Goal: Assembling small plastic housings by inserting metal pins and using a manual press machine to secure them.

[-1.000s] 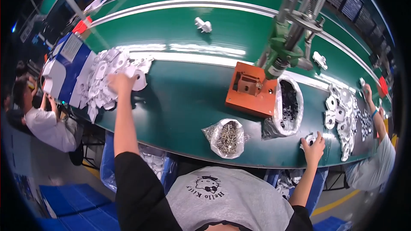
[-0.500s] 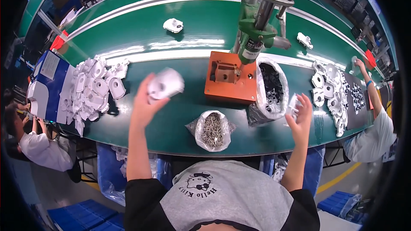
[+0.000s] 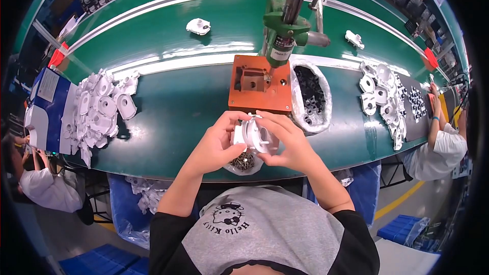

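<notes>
In front of my chest, my left hand [image 3: 220, 141] and my right hand [image 3: 288, 140] hold white plastic housing pieces [image 3: 253, 133] together, fingers curled around them from both sides. One piece has a round, hollow form. Whether the two pieces are joined or only touching, I cannot tell. Directly beneath my hands is a clear bag of metal pins or screws [image 3: 242, 163], partly hidden by them. Just beyond my fingertips stands an orange fixture block [image 3: 239, 99] with a recess in its top. Above that block rises a green hand press [image 3: 281, 33].
An open bag of small black parts [image 3: 309, 91] stands right of the fixture. White housings are heaped at left [image 3: 97, 107] beside a blue-and-white box [image 3: 48, 107], and another heap [image 3: 383, 94] lies right. Co-workers [image 3: 48, 186] [image 3: 435, 147] sit at both sides. Two white assemblies [image 3: 198, 26] [image 3: 354, 39] rest on the green belt.
My hands were apart, the left with a round white housing and the right with a smaller whitish part. Both have come together in front of me, over the bag of metal parts.
</notes>
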A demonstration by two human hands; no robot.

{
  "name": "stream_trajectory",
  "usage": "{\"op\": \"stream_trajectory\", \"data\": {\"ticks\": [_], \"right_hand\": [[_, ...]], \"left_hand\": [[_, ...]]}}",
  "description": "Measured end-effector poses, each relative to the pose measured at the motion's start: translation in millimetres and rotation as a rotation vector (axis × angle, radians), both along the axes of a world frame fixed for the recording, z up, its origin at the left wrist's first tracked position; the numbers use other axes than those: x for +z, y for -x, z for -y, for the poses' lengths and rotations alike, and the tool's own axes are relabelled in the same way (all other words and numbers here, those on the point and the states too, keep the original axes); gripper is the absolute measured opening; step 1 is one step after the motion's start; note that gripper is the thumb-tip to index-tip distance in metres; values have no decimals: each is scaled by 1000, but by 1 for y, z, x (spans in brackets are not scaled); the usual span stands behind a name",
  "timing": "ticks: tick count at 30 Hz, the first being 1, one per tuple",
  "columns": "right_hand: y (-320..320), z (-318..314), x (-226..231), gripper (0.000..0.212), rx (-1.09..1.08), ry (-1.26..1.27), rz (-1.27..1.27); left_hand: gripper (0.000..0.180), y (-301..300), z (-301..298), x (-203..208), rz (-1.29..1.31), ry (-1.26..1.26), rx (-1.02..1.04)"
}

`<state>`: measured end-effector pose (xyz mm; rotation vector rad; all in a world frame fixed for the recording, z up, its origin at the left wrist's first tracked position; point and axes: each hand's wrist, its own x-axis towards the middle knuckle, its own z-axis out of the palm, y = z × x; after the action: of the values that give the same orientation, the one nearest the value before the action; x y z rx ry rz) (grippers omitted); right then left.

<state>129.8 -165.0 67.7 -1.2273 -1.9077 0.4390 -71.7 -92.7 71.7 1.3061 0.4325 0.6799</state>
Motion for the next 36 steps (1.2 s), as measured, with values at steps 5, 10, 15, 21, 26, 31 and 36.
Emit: {"op": "stream_trajectory", "data": {"ticks": [5,10,15,21,26,31,36], "right_hand": [[-1,7,7,66,-36,-36,80],[-3,8,3,67,-91,-64,11],[2,9,-9,71,-22,201,-156],[-5,4,-29,93,-217,114,-220],[-8,1,-29,90,-169,143,-516],[2,9,-28,90,-28,163,-467],[-57,6,-37,37,-483,75,-93]], "left_hand": [[57,-1,-5,0,-108,35,-44],[57,-9,-1,0,-70,89,-1],[57,-14,3,-2,-53,132,5],[58,-24,10,-4,131,149,202],[37,-23,9,-18,-83,93,75],[28,-36,15,-24,-6,21,177],[17,-30,-13,-7,-348,-779,486]]}}
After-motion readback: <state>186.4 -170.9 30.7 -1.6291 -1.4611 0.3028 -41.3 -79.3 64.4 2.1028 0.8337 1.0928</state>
